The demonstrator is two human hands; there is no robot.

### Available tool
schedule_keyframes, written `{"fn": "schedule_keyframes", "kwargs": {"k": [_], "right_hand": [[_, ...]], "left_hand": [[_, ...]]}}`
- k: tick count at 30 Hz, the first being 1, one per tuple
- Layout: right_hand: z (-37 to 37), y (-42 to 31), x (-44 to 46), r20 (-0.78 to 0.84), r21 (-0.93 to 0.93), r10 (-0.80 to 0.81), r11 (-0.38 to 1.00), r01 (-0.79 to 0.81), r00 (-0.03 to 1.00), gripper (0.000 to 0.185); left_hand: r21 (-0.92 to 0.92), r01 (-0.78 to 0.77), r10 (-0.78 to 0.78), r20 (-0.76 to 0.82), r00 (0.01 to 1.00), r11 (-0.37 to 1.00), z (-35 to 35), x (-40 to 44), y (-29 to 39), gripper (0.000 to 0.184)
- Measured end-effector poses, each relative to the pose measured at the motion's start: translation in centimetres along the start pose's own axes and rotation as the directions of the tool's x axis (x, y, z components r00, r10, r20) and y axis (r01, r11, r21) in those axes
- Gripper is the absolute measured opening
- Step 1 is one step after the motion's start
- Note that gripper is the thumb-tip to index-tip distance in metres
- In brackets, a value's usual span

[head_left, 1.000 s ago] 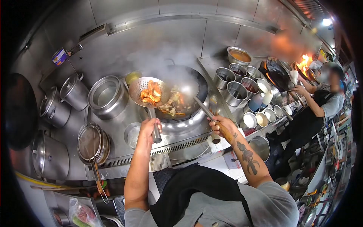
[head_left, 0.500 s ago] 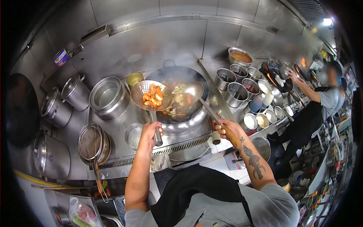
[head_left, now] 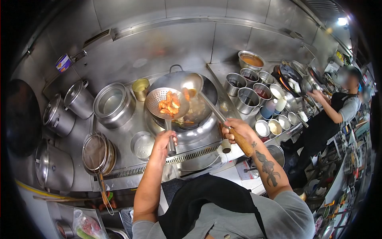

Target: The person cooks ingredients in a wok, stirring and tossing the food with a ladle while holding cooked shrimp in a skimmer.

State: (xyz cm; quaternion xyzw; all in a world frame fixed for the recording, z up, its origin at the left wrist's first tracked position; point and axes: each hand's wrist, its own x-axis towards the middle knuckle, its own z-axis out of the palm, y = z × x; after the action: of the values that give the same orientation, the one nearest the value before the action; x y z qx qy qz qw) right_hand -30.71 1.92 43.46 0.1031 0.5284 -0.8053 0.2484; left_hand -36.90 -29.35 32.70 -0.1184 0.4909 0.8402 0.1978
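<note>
Commercial kitchen seen from above: a steel counter [head_left: 124, 139] runs beneath a steel wall [head_left: 131, 53], and at the far right another person [head_left: 338, 107] in a black apron stands farther along it. From the left, lidded metal pots [head_left: 75, 99] stand beside a large open pot [head_left: 113, 104] containing clear liquid. In front of that, round mesh strainers [head_left: 94, 153] lie stacked, handles toward the viewer. A small steel bowl [head_left: 142, 145] and, behind it, a yellowish tin [head_left: 140, 89] come next. The left hand [head_left: 164, 141] has its fingers clamped around the handle of a perforated skimmer [head_left: 154, 99], which holds orange, shrimp-like pieces [head_left: 169, 104] above the left part of a dark wok [head_left: 210, 101]. The wok's food is partly hidden behind the skimmer. The right hand [head_left: 238, 130] has its fingers closed around the handle of a ladle [head_left: 193, 83], its bowl over the wok, near the skimmer's right side. Farther right sit metal canisters [head_left: 247, 99] of dark liquids, a bowl [head_left: 251, 60] of orange-brown liquid, and small tubs [head_left: 262, 127] with pale contents
</note>
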Motion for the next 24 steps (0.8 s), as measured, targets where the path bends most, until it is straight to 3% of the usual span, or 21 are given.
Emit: {"fn": "schedule_keyframes", "kwargs": {"k": [3,7,10,13,17,20,23,24], "right_hand": [[1.3,0.2,0.5,-0.064,-0.29,-0.053,0.956,0.032,0.997,0.009],[0.2,1.3,2.8,-0.008,-0.428,-0.232,0.88,0.206,0.973,0.014],[-1.3,0.9,4.4,-0.059,-0.64,-0.384,0.723,0.26,0.922,0.017],[-4.6,1.0,7.9,-0.034,-0.71,-0.458,0.636,0.301,0.888,0.019],[-5.5,0.1,10.2,-0.099,-0.694,-0.379,0.689,0.209,0.92,0.019],[-7.4,2.2,15.6,-0.063,-0.867,-0.501,0.456,0.201,0.863,0.013],[-7.8,6.9,20.7,-0.094,-0.72,-0.339,0.673,0.171,0.936,0.014],[-6.1,8.0,20.5,-0.116,-0.479,-0.22,0.866,0.139,0.969,0.015]], "left_hand": [[-0.067,0.031,-0.029,0.034,0.999,0.997,0.6,0.1,-0.1,0.008],[-0.125,0.072,-0.061,0.093,0.994,0.99,0.5,0.5,0.0,0.009],[-0.114,0.152,-0.13,0.185,0.974,0.982,0.0,0.5,1.5,0.007],[-0.161,0.082,-0.053,0.177,0.983,0.984,1.6,-0.7,4.4,0.008],[-0.19,0.105,-0.068,0.19,0.979,0.976,2.1,0.3,8.6,0.008],[-0.156,0.048,-0.024,0.155,0.988,0.987,3.8,0.3,11.3,0.009],[-0.151,0.041,-0.015,0.169,0.986,0.988,5.0,0.5,13.4,0.008],[-0.165,0.068,-0.032,0.215,0.976,0.984,4.7,1.2,13.9,0.008]]}}
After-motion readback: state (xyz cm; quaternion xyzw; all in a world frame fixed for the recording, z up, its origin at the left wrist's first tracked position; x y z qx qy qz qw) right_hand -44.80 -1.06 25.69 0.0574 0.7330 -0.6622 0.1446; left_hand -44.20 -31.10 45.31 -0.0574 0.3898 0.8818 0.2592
